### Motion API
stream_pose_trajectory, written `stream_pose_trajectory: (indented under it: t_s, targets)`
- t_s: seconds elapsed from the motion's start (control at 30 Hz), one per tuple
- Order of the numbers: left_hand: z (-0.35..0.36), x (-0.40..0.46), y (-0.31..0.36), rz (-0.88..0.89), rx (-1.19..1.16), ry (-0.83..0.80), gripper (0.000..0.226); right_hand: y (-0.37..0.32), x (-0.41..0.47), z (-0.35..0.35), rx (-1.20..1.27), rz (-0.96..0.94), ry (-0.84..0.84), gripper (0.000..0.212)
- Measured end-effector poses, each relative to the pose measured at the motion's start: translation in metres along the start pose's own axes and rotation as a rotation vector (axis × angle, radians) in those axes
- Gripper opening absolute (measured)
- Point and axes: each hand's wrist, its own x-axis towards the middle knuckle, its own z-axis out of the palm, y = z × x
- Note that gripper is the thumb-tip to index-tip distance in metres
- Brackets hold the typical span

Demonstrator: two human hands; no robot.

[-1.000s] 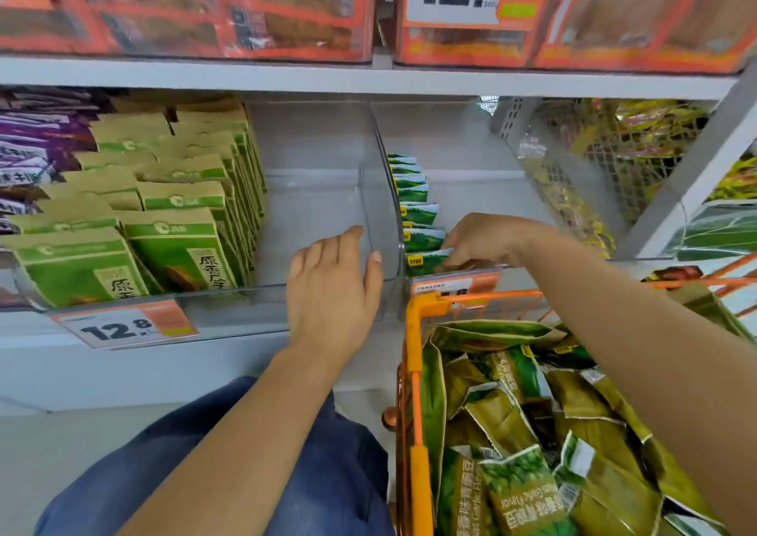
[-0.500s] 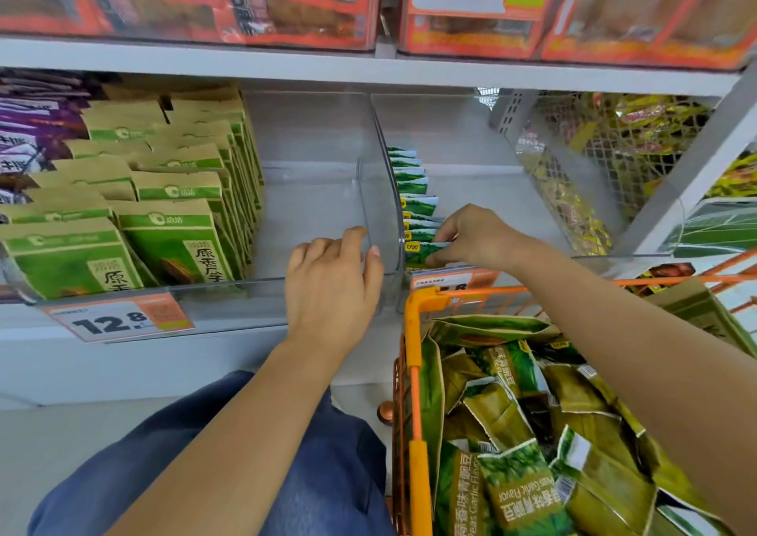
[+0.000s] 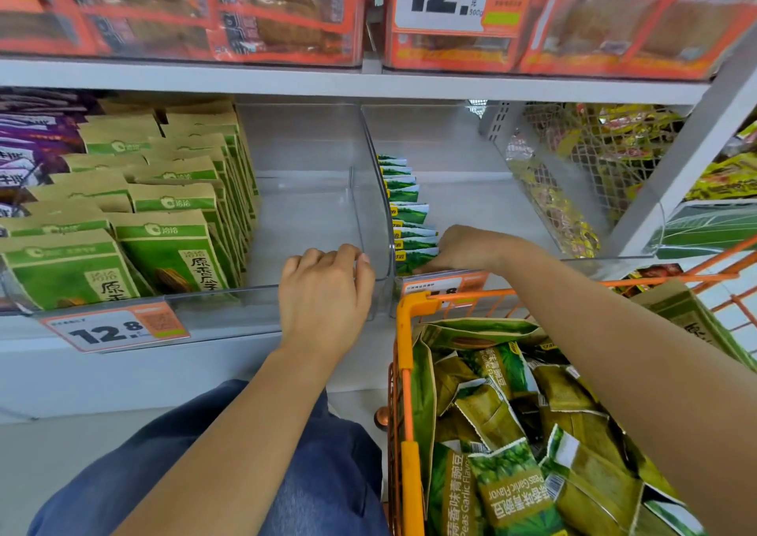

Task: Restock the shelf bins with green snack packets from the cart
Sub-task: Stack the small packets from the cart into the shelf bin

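The right hand (image 3: 467,251) pinched the frontmost green packet (image 3: 415,259) in the bin (image 3: 614,259); beside it the left hand (image 3: 323,290), fingers loosely curled, rested on the clear divider (image 3: 375,191)

The right hand (image 3: 463,251) hides its own fingertips behind the bin's front lip, so its grip on the front green packet (image 3: 415,259) cannot be judged. The small price label (image 3: 442,285) below it is half covered by the cart rim (image 3: 413,310) — unreadable. The purple packets (image 3: 24,142) run off the left edge.
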Motion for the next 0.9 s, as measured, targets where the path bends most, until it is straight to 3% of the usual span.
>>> stream_pose_trajectory:
  t_s: [0.07,0.2,0.37,0.53,0.63,0.67,0.8,0.9]
  targets:
    - [0.0,0.0,0.0,0.006,0.004,0.001,0.04,-0.001,0.0,-0.004,-0.027,-0.009,-0.032,0.019]
    - [0.0,0.001,0.0,0.011,0.018,0.012,0.039,-0.005,0.0,-0.007,-0.077,0.037,-0.074,0.039]
    - [-0.001,0.001,0.0,0.038,0.022,0.019,0.039,-0.009,0.004,-0.006,-0.152,0.005,-0.124,0.032]
    - [-0.001,0.0,0.0,0.047,0.02,0.015,0.037,-0.005,0.005,-0.003,-0.02,-0.053,-0.105,0.038]
    - [-0.003,0.0,-0.001,0.048,0.0,-0.003,0.037,-0.003,0.006,-0.002,-0.057,-0.062,-0.104,0.023]
    - [-0.003,0.0,-0.002,0.047,-0.01,-0.017,0.037,-0.003,0.007,-0.002,-0.089,-0.05,-0.084,0.017]
    - [-0.01,0.003,0.001,-0.04,-0.141,-0.101,0.039,0.011,-0.015,-0.014,-0.088,-0.034,0.041,0.038]
    - [-0.036,0.011,0.011,-0.195,-0.313,-0.234,0.038,0.029,-0.063,-0.02,0.232,-0.158,0.382,0.031]
